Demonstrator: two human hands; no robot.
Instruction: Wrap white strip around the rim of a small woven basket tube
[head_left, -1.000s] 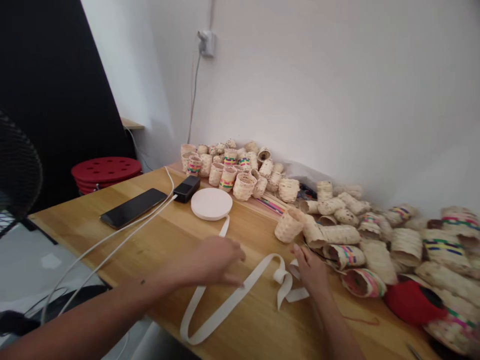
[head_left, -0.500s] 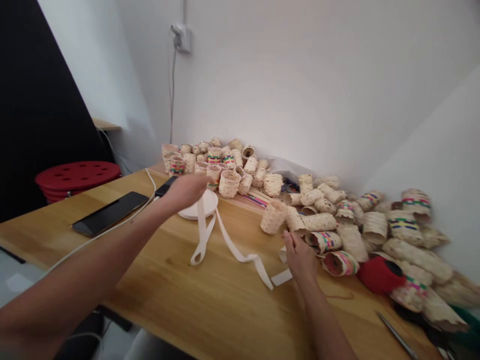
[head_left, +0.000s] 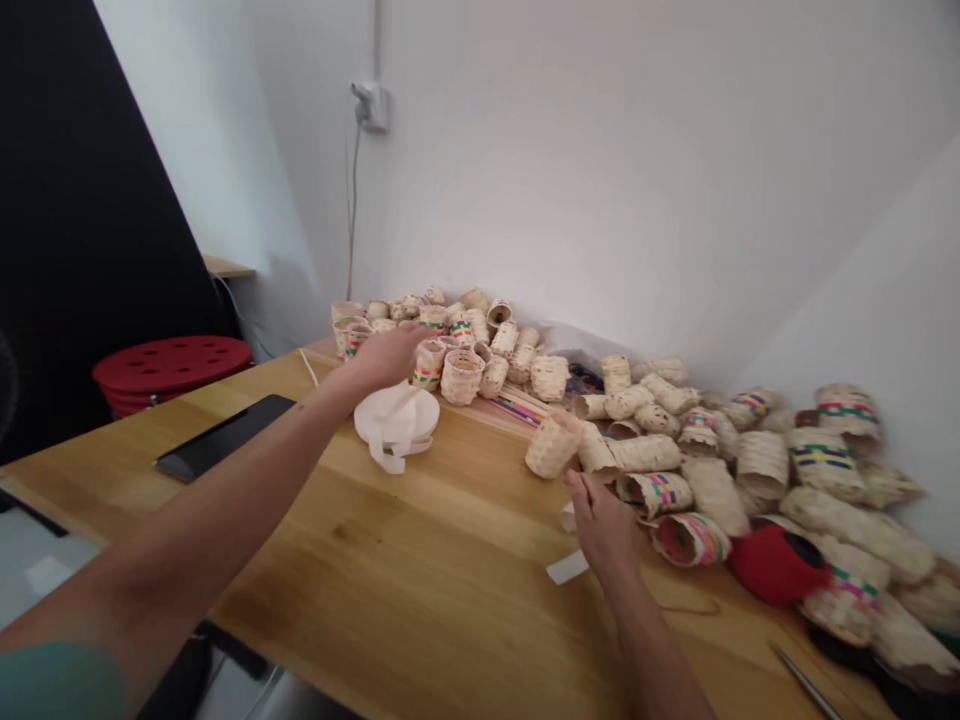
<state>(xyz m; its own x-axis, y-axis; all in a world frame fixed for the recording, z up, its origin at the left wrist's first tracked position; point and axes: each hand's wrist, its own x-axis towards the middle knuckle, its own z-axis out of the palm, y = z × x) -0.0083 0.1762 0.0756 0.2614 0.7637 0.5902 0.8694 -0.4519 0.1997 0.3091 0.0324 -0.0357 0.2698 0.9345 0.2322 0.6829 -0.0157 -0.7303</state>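
My left hand (head_left: pixel 390 356) reaches far over the wooden table (head_left: pixel 420 590), fingers stretched out flat just above a white ribbon roll (head_left: pixel 397 416). Loose ribbon lies bunched on top of the roll. The fingertips are close to small woven baskets (head_left: pixel 459 375) at the back. My right hand (head_left: pixel 602 525) lies flat on the table with fingers together, resting on a short white ribbon piece (head_left: pixel 567 567). It sits beside a tipped plain basket (head_left: pixel 551 446).
Several woven baskets, some with coloured bands (head_left: pixel 750 470), are heaped along the wall to the right. A red yarn ball (head_left: pixel 776 565) and a metal tool (head_left: pixel 806 682) lie at the right. A black phone (head_left: pixel 219 436) lies at the left, red stools (head_left: pixel 174 366) beyond it, a wall plug (head_left: pixel 371 104) above.
My left hand gathered the long loose ribbon from the table's front and carried it back onto the roll. My right hand stayed on the short piece. The view swung right.
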